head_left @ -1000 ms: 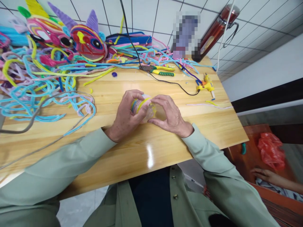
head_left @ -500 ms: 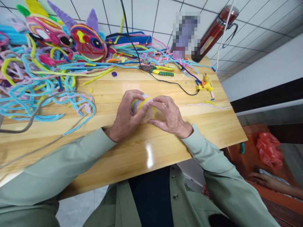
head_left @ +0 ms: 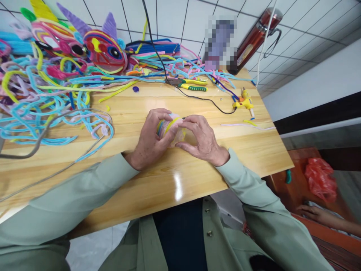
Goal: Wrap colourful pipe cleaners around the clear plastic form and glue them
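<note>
Table (head_left: 248,150) of pale, glossy wood stretches out before the person in the green jacket. Fuzzy sticks (head_left: 52,102) (quite a tangle, blue mostly) cover its far left part. Behind them sit a pink mask (head_left: 59,34) and a red mask (head_left: 105,52), side by side. A red flask (head_left: 254,42) stands at the far right corner, and a red bag (head_left: 321,180) lies lower down, past the right end.

The left hand (head_left: 153,135) curls around a striped cup (head_left: 174,121), thumb on the near side. The right hand (head_left: 200,139) arches at its other edge, fingertips touching, thumb apart from them; I can't tell whether they pinch anything. The cup sits between both hands over mid-table, partly hidden. Beyond lie pliers (head_left: 194,88), a yellow glue gun (head_left: 244,104) to their right, and a purple disc (head_left: 135,89) to their left.
</note>
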Demonstrator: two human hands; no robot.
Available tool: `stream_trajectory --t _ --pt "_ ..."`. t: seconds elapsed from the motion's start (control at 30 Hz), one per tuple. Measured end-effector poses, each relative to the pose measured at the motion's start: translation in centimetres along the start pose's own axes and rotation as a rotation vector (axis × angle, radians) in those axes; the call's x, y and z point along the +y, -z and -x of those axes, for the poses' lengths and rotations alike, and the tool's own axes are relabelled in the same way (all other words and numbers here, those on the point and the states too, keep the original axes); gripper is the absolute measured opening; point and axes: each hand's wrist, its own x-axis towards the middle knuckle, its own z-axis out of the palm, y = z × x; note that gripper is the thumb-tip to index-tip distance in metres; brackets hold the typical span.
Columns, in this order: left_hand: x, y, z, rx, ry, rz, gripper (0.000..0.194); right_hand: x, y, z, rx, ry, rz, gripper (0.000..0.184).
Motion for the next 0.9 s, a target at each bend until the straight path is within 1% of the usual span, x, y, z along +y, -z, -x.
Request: stream_trajectory --t 0.1,0.2,0.3,0.4,0.57,0.67,0.8,0.9 --pt "0.0 -0.04 0.13 0.007 -0.012 -0.008 0.032 -0.15 -0.08 0.04 0.006 -0.013 0.003 0.055" --pt "-0.07 0.05 0.26 0.007 -0.01 0.014 0.027 -0.25 -0.13 0.07 0.04 0.026 0.019 0.056" --pt "-0.26 0.23 0.41 0.003 -0.009 0.079 0.022 -0.28 -0.11 0.17 0.005 -0.018 0.039 0.056" --pt "-0.5 0.38 0.52 -0.009 0.001 0.104 0.023 -0.24 -0.17 0.32 -0.03 -0.075 0.023 0.057" --pt "-0.62 0.51 0.55 -0.026 0.027 0.086 0.03 -0.2 -0.43 0.47 0.028 -0.018 -0.032 0.063" --pt "-0.71 0.46 0.5 -0.041 0.036 0.077 0.036 -0.28 -0.37 0.49 0.01 -0.046 -0.014 0.062" --pt "-0.9 0.28 0.33 -0.043 -0.031 0.037 0.035 -0.36 -0.05 0.37 -0.038 -0.096 -0.021 0.061" --pt "-0.85 0.23 0.24 -0.054 -0.083 -0.003 0.036 -0.29 0.14 0.26 -0.054 -0.083 -0.024 0.064"
